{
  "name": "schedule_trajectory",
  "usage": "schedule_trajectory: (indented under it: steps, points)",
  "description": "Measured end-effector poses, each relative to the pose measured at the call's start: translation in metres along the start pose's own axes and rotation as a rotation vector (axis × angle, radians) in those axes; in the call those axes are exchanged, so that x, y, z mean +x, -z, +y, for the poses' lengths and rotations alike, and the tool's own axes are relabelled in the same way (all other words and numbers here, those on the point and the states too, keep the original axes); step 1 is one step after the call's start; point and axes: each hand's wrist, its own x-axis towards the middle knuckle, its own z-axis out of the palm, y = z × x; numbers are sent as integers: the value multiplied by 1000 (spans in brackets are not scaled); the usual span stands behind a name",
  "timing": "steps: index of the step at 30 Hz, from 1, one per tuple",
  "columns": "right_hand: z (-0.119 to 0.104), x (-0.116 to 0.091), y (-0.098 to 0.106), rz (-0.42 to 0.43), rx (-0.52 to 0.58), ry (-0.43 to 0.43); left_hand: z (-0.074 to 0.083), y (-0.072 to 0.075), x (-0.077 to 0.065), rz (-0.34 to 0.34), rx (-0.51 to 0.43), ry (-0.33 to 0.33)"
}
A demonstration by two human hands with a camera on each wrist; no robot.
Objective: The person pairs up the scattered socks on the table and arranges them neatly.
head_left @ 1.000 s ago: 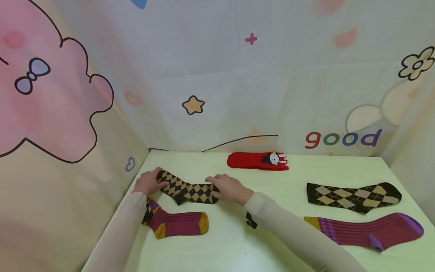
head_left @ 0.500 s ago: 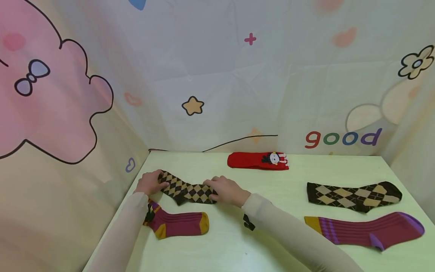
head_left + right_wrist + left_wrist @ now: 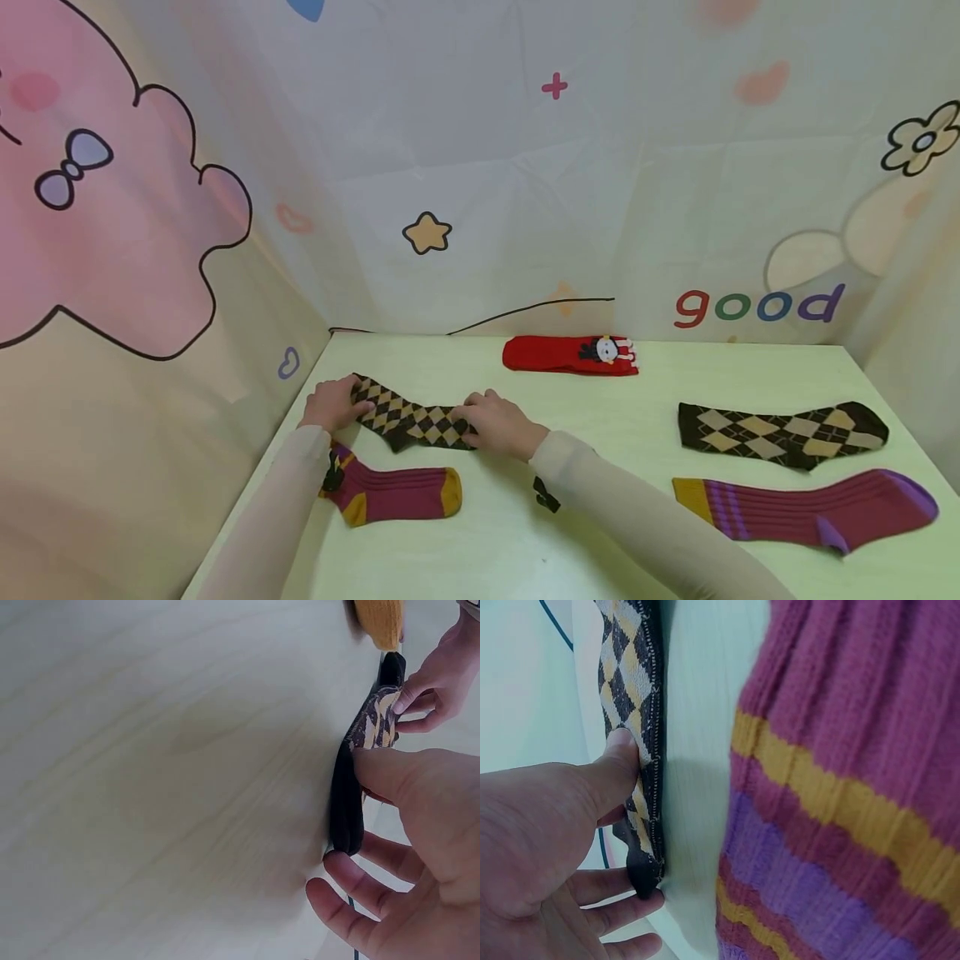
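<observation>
An argyle sock (image 3: 408,417) in black, tan and grey lies at the left of the table, heel toward me. My left hand (image 3: 332,406) holds its left end; in the left wrist view the thumb (image 3: 621,750) presses on the patterned side, with fingers at the dark edge. My right hand (image 3: 504,425) pinches the right end. In the right wrist view that thumb (image 3: 382,771) lies on the sock and fingertips meet its black end. Just nearer to me is a maroon sock (image 3: 401,493) with mustard heel and toe, its striped cuff partly covered by my left wrist.
At the back lies a red sock (image 3: 551,354) with a cartoon figure. On the right are another argyle sock (image 3: 780,433) and a maroon sock (image 3: 787,508) with purple heel and toe. Printed cloth (image 3: 480,183) hangs behind and beside the table (image 3: 420,562).
My right hand has shifted slightly left along the argyle sock's end. The left hand has edged a little right. The other socks stay put.
</observation>
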Motion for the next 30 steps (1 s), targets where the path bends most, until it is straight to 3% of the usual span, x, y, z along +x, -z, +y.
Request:
schedule_trajectory:
  steps: [30]
  points:
    - [-3,1,1,-26,24,-38,-3,-4,4,2,16,16]
